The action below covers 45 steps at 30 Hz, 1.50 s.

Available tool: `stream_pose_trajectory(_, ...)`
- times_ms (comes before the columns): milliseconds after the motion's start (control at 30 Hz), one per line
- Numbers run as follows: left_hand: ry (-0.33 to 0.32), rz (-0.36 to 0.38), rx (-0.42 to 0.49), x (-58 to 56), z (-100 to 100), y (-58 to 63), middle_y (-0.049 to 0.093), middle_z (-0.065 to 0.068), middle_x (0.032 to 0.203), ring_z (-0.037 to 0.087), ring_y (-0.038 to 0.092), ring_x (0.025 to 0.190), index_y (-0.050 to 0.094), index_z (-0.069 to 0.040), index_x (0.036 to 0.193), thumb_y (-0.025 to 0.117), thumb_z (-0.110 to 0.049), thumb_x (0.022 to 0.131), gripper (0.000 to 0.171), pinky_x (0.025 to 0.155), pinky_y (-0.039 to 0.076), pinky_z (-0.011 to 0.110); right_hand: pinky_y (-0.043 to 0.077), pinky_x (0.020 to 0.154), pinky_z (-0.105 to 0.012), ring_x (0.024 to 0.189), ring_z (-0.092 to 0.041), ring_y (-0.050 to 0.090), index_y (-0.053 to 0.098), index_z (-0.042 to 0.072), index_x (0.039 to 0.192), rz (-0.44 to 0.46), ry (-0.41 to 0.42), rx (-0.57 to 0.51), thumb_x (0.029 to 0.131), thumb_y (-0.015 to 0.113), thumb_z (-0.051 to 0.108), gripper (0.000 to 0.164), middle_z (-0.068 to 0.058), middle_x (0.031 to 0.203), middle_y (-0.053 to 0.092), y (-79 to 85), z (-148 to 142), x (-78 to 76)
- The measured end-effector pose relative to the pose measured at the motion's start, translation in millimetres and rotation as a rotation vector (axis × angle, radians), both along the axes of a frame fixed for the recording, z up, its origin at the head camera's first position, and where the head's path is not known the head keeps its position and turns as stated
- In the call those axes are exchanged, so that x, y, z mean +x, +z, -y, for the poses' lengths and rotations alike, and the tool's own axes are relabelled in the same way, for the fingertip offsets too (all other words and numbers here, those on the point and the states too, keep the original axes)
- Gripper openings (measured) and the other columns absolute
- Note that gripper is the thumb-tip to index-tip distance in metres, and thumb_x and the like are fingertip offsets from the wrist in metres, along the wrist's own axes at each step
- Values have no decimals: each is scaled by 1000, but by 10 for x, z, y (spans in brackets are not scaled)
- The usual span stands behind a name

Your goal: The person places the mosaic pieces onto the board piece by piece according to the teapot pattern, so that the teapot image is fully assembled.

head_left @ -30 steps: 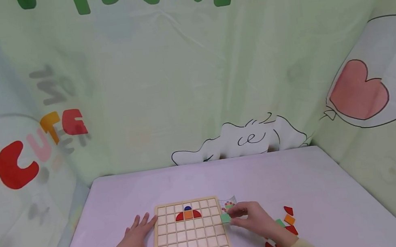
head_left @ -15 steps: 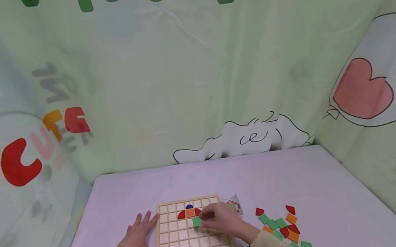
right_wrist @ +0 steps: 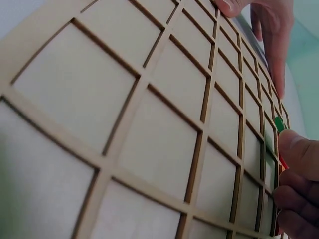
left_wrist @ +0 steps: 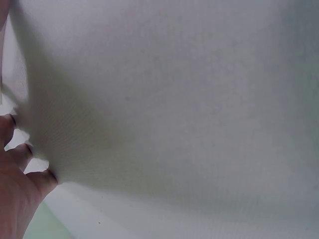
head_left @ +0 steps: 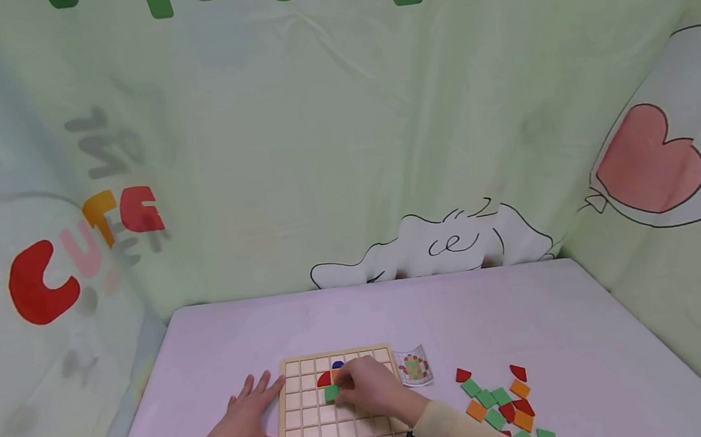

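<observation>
A wooden grid board [head_left: 311,436] lies on the table. My left hand [head_left: 247,421] rests at its left side with fingers spread, fingertips and thumb at the frame. My right hand [head_left: 373,387] pinches a green square tile [head_left: 331,394] over a cell below the red piece [head_left: 323,379]. A blue piece [head_left: 338,365] sits in the row above, and the orange square [head_left: 335,374] is partly covered by my right hand. In the right wrist view, the thumb [right_wrist: 294,147] presses close to the green tile [right_wrist: 279,123]. The left wrist view shows left fingers [left_wrist: 42,181] on pale cloth.
A small printed picture card [head_left: 414,368] lies against the board's right edge. Further right, loose green, orange and red tiles [head_left: 495,418] are scattered on the table [head_left: 362,318]. A printed curtain [head_left: 290,146] closes off the back and sides.
My right hand has carried the green tile leftward from beside the card onto the board, below the red piece. The card and loose tiles have come into fuller view. My left hand stays at the board.
</observation>
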<state>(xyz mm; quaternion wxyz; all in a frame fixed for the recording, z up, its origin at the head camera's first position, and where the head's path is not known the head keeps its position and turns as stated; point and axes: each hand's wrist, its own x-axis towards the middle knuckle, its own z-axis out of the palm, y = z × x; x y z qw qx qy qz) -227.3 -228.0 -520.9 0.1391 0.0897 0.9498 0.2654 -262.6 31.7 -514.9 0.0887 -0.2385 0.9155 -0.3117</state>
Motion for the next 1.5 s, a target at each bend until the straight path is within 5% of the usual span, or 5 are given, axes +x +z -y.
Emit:
stream_pose_trajectory(367, 7, 22, -9, -13, -9, -10, 29, 25, 165, 55, 13, 154, 43, -9, 155, 99, -36, 56, 117, 115, 15, 80, 35, 52, -18, 57, -1, 40, 72, 11, 77, -101, -32, 93, 81, 86, 18, 16, 11, 63, 53, 27, 154, 65)
stream_pose_trajectory(700, -1, 14, 11, -16, 0, -12, 29, 26, 165, 55, 13, 154, 43, -10, 155, 99, -36, 56, 117, 115, 15, 81, 48, 59, -20, 67, -1, 56, 79, 10, 92, -139, -58, 164, 81, 86, 19, 15, 6, 77, 70, 30, 194, 74)
stream_pose_trajectory(1333, 0, 21, -5, -37, 1, -35, 29, 25, 165, 55, 13, 154, 42, -10, 156, 99, -38, 55, 119, 115, 15, 80, 54, 63, -23, 72, -4, 65, 81, 10, 93, -143, -43, 155, 85, 82, 16, 10, 4, 84, 76, 39, 201, 73)
stream_pose_trajectory(1500, 7, 22, -4, -33, 4, -49, 29, 25, 165, 55, 13, 154, 43, -10, 156, 99, -37, 54, 119, 115, 15, 80, 48, 60, -21, 68, -2, 58, 79, 11, 90, -112, -48, 113, 86, 81, 15, 6, 6, 79, 71, 49, 167, 70)
